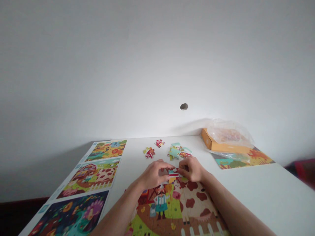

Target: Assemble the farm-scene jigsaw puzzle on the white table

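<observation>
A partly joined jigsaw puzzle point(159, 226) lies flat in front of me, with a farmer and a spotted cow on it. Just above its upper edge, my left hand point(155, 173) pinches a small red, white and pale-blue puzzle piece point(173, 173) between thumb and fingers. My right hand point(193, 169) is closed at the right side of that piece, its fingertips on or against it; they partly hide what they grip. Beyond the hands lie loose pale-green puzzle pieces point(174, 151) and, farther left, loose red barn pieces point(149, 152) and another barn piece point(159, 143).
Picture sheets line the table's left side: a jungle scene point(107, 150), a farm scene point(91, 177) and a dark scene point(71, 214). An orange box point(209, 142) with a clear plastic bag point(228, 131) stands at the back right, beside an animal picture point(261, 157). The white wall point(147, 82) borders the table.
</observation>
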The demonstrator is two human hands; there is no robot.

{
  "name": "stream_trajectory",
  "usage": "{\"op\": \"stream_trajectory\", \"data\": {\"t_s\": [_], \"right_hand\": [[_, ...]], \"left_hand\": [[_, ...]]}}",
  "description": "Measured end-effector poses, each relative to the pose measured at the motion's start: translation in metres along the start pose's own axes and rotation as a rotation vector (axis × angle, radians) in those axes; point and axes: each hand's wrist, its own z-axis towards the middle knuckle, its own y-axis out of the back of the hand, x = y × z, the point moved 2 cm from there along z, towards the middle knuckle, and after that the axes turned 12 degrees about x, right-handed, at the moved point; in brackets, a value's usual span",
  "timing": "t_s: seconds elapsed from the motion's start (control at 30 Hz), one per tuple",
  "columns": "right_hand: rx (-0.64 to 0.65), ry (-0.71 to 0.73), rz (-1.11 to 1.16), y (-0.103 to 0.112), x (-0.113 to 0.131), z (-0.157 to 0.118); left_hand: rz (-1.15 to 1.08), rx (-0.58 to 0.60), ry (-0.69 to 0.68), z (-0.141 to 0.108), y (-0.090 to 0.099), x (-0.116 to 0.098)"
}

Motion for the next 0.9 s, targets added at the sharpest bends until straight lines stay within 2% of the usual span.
{"op": "stream_trajectory", "data": {"t_s": [0.57, 0.9], "right_hand": [[0.034, -0.020, 0.000, -0.0005, -0.0001, 0.0011], [0.040, -0.006, 0.003, -0.0027, -0.0027, 0.0031]], "left_hand": [[0.037, 0.032, -0.032, 0.0005, 0.0003, -0.0051], [0.156, 0.043, -0.025, -0.0029, -0.0003, -0.0056]]}}
